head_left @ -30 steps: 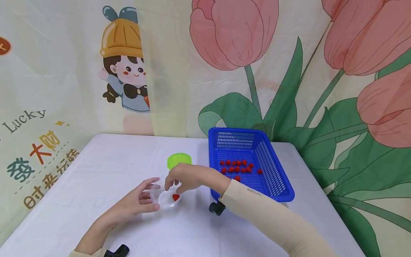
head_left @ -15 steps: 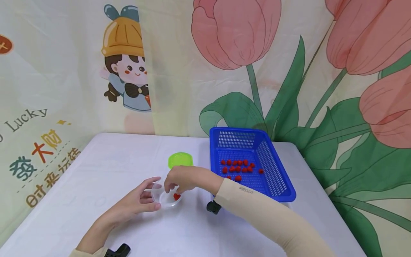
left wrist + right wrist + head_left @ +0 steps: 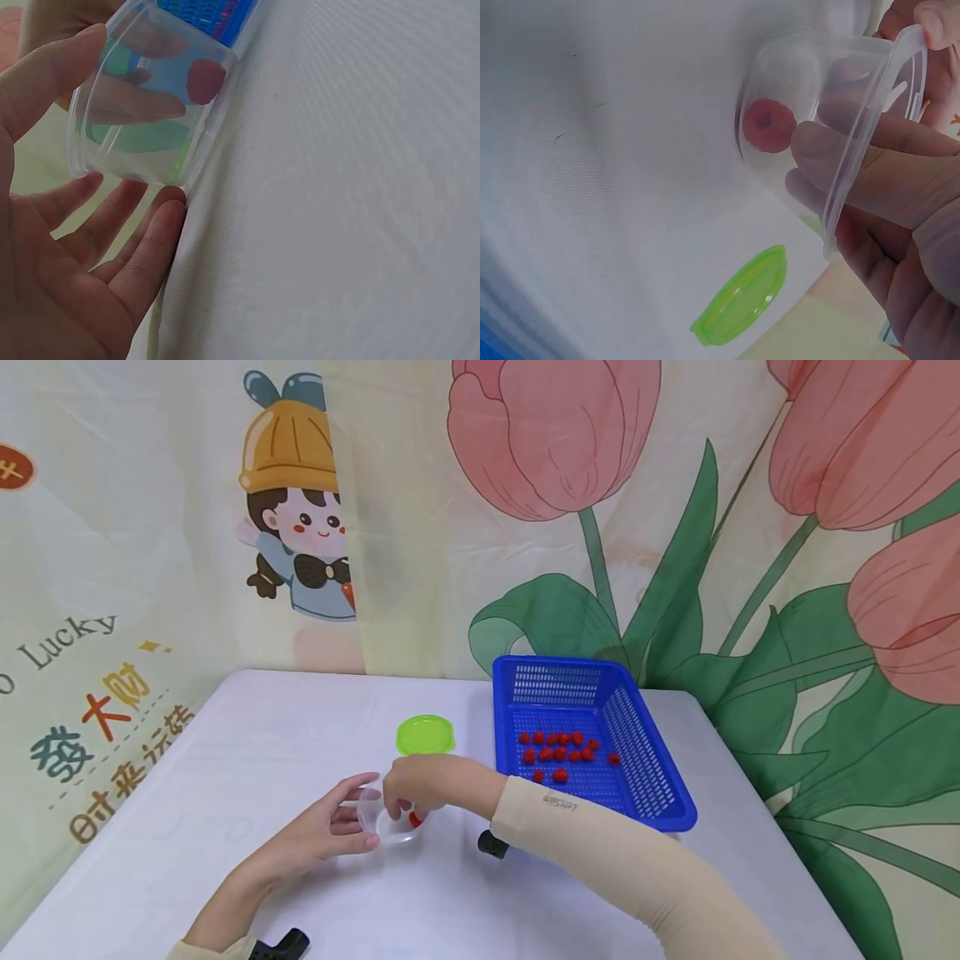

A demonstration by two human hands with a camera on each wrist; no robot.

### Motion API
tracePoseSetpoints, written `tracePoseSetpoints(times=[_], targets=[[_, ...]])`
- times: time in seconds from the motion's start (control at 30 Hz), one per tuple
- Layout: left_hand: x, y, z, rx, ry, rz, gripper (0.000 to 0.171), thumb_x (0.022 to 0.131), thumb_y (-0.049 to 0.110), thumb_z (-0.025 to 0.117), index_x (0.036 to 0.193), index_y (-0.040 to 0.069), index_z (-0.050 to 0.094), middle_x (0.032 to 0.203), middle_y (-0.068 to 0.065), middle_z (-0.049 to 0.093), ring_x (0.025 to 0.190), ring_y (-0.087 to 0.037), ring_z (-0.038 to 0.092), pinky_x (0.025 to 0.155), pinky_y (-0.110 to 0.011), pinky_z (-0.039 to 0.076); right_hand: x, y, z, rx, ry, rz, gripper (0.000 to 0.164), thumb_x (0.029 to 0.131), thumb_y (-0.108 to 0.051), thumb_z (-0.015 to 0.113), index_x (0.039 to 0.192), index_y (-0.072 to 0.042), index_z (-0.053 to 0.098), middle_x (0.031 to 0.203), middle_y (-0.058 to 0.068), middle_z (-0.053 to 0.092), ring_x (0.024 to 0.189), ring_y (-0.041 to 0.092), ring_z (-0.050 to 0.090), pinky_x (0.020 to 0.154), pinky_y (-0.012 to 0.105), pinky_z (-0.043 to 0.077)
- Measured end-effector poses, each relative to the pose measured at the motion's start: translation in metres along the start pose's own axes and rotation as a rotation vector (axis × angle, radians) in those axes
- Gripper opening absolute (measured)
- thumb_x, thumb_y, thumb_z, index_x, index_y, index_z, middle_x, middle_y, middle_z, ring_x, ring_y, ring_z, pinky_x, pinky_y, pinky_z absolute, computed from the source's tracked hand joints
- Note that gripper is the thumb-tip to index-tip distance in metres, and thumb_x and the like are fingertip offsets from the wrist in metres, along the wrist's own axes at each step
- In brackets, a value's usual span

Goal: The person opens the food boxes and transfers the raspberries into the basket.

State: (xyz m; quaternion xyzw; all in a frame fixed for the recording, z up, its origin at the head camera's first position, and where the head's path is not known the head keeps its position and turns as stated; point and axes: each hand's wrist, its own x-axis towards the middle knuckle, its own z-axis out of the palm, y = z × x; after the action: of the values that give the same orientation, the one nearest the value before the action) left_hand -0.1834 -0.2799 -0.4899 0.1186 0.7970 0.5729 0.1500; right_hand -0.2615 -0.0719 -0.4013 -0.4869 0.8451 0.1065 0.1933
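Observation:
A clear plastic tub (image 3: 395,837) stands on the white table. My left hand (image 3: 318,831) holds it from the left, thumb at the rim and fingers along the opposite side. Inside lies a single red raspberry (image 3: 769,125), low against the bottom. My right hand (image 3: 423,783) reaches into the tub from above. In the right wrist view its thumb tip (image 3: 814,148) is close beside the raspberry, perhaps touching, and no finger curls round the berry. The left wrist view shows the raspberry (image 3: 205,81) through the wall, a little apart from the right fingertips (image 3: 161,109).
A blue perforated basket (image 3: 663,777) with several raspberries (image 3: 560,754) sits to the right, beyond the right forearm. Behind the tub lies a bright green lid (image 3: 425,735). A printed curtain (image 3: 412,527) hangs behind the table.
My right hand has gone down deeper into the tub, and its forearm has shifted slightly left. The raspberry in the tub is now partly covered in the head view. The left hand keeps its hold.

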Motion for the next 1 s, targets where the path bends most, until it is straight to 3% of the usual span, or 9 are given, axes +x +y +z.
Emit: tracePoseSetpoints(times=[0.33, 0.63, 1.0], targets=[[0.001, 0.000, 0.001, 0.006, 0.004, -0.018, 0.092, 0.094, 0.021, 0.083, 0.166, 0.023, 0.027, 0.162, -0.020, 0.037, 0.134, -0.036, 0.059, 0.101, -0.033, 0.052, 0.005, -0.006, 0.004, -0.097, -0.011, -0.018, 0.027, 0.095, -0.010, 0.081, 0.114, -0.029, 0.083, 0.101, -0.010, 0.069, 0.093, 0.007, 0.057, 0.082, 0.015, 0.050], [0.002, 0.000, 0.000, -0.020, 0.000, -0.024, 0.093, 0.093, 0.020, 0.084, 0.167, 0.021, 0.026, 0.163, -0.022, 0.035, 0.134, -0.036, 0.059, 0.097, -0.028, 0.054, 0.003, -0.002, 0.005, -0.041, 0.009, -0.022, 0.024, 0.095, -0.011, 0.081, 0.115, -0.025, 0.083, 0.104, -0.009, 0.073, 0.093, 0.008, 0.059, 0.084, 0.015, 0.051], [-0.001, 0.001, 0.000, -0.002, -0.003, -0.022, 0.092, 0.094, 0.021, 0.083, 0.167, 0.022, 0.026, 0.165, -0.020, 0.034, 0.137, -0.036, 0.057, 0.099, -0.031, 0.054, -0.019, 0.014, -0.008, -0.030, 0.123, -0.099, 0.023, 0.098, -0.017, 0.078, 0.121, -0.020, 0.082, 0.112, -0.008, 0.075, 0.104, 0.007, 0.065, 0.092, 0.013, 0.050]])
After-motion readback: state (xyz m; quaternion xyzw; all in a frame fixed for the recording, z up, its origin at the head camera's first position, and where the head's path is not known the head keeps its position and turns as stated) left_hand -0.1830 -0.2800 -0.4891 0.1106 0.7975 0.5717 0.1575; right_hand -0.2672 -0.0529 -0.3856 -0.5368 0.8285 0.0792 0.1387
